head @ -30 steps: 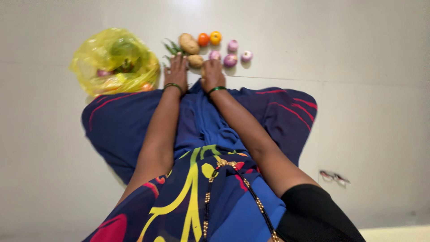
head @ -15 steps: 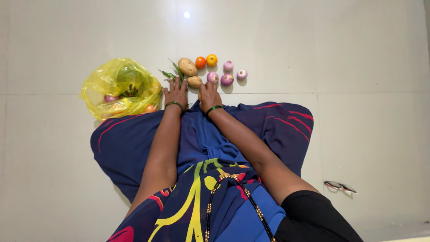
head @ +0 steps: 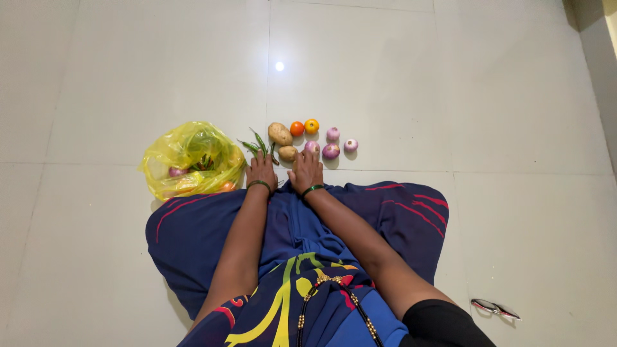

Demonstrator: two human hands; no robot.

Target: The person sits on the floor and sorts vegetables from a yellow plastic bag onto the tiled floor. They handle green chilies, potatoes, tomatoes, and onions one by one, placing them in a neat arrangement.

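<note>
Both hands lay flat and open on the floor (head: 398, 83), holding nothing: left hand (head: 261, 172) by chillies (head: 258, 144), right hand (head: 306, 171) just near of a potato (head: 287, 153). Round onions (head: 331, 151) and tomatoes (head: 303, 127) beyond might roll if nudged. Yellow bag (head: 191, 159) sat left.

2 bare arms stretched forward, left hand (head: 261, 172) and right hand (head: 306, 172) palms down, side by side

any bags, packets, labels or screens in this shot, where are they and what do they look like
Plastic bag: the only package, on the floor tiles left of the left hand; crumpled, see-through yellow, open, with green, pink and orange vegetables showing through.
Labels, signs, screens: none in view.
</note>
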